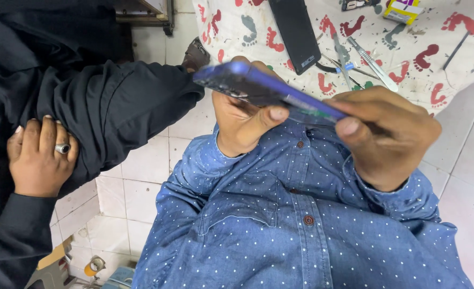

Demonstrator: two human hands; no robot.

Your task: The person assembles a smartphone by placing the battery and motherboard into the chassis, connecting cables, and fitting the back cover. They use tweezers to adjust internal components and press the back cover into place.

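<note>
Both hands gripped a flat blue-purple smartphone (264, 88) edge-on above the blue dotted shirt (280, 225): left hand (242, 115) pinched its near end with the thumb, right hand (387, 134) clamped the far end; black phone panel (296, 32) and metal tweezers (371, 61) lay on the footprint-patterned cloth (451, 48) behind

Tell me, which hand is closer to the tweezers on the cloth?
Right. The right hand holds the phone just below the tweezers; the left hand grips the phone farther to the left.
</note>
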